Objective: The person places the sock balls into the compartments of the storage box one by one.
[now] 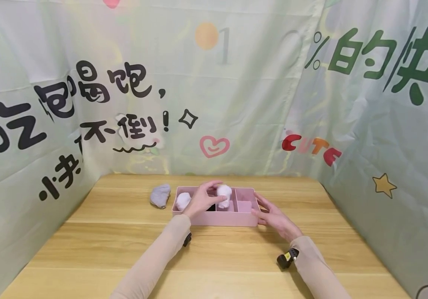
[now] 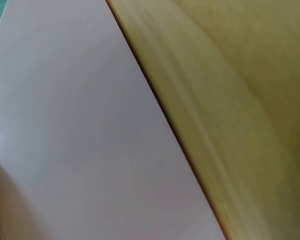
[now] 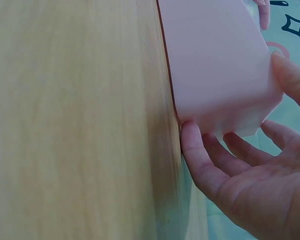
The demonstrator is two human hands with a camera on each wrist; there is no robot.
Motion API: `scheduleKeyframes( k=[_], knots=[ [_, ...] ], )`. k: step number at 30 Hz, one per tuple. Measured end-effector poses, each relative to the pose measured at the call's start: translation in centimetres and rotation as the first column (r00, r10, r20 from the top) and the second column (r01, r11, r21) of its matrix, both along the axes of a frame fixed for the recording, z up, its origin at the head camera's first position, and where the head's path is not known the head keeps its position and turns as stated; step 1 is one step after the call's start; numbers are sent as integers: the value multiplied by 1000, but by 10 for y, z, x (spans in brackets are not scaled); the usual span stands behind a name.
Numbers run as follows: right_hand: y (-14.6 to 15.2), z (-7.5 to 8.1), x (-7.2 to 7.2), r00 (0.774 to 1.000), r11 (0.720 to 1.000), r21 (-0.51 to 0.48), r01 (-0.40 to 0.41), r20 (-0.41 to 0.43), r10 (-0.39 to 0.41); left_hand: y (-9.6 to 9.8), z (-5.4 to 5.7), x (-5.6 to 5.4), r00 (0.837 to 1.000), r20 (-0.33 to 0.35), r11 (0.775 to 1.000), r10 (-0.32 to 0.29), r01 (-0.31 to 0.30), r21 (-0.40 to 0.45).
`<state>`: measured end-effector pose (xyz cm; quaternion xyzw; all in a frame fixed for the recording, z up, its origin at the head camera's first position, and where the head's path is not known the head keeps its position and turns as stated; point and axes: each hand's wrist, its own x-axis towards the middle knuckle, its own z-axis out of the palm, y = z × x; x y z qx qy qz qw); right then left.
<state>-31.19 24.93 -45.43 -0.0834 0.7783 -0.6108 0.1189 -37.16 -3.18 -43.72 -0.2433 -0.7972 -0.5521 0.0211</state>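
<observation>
A pink divided storage box [image 1: 223,219] lies lengthwise on the table. My left hand [image 1: 202,199] reaches over its front wall and pinches a white balled-up sock [image 1: 223,195] at a middle compartment. Another white balled-up sock [image 1: 183,201] sits in the leftmost compartment, and something black [image 1: 211,207] shows partly beneath my left hand. My right hand [image 1: 276,216] holds the box's right end. In the right wrist view, its thumb [image 3: 289,75] is at the upper edge and the fingers lie against the end wall. The left wrist view shows mostly the box's plain front wall [image 2: 85,115].
A grey balled-up sock [image 1: 160,196] lies on the wooden table [image 1: 214,257], left of the box. Printed curtains [image 1: 251,104] enclose the back and both sides. Each wrist carries a small black camera, the right one [image 1: 287,259] plainly visible.
</observation>
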Motion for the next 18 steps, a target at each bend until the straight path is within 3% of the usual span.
scheduleKeyframes(
  k=[4,11,18],
  knots=[
    [0,1,0,1000,1000,-4,-2,0,2,-1,0,-1,1000,-5,999,15,-15,-30],
    [0,-1,-1,1000,1000,-13,0,5,0,-1,-2,0,1000,4,1000,3,-3,-6],
    [-1,1,-2,1000,1000,-25,10,20,-10,-3,0,3,998,-55,999,10,-8,49]
  ],
)
